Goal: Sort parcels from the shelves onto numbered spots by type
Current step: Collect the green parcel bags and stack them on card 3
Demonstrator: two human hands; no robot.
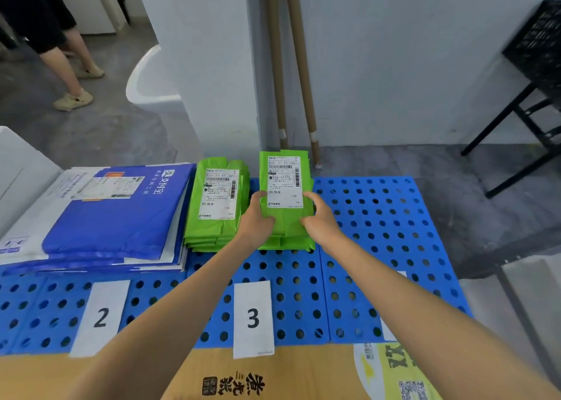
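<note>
Now left hand (258, 217) and right hand (319, 217) grip one green parcel (283, 181) atop the right stack (285, 243), beside the second green stack (217, 205), at the pallet's (379, 217) far edge; one blue stack (121, 217) lies left.

The green parcels (288, 226) are crinkled plastic film with a soft sheen, each bearing a matt white paper label (284, 184). The blue perforated board (379, 217) under them is smooth hard plastic, and the blue mailers (121, 217) are glossy plastic. The carton (303, 375) is matt brown cardboard; the number cards (253, 317) look like plain white paper.
</note>
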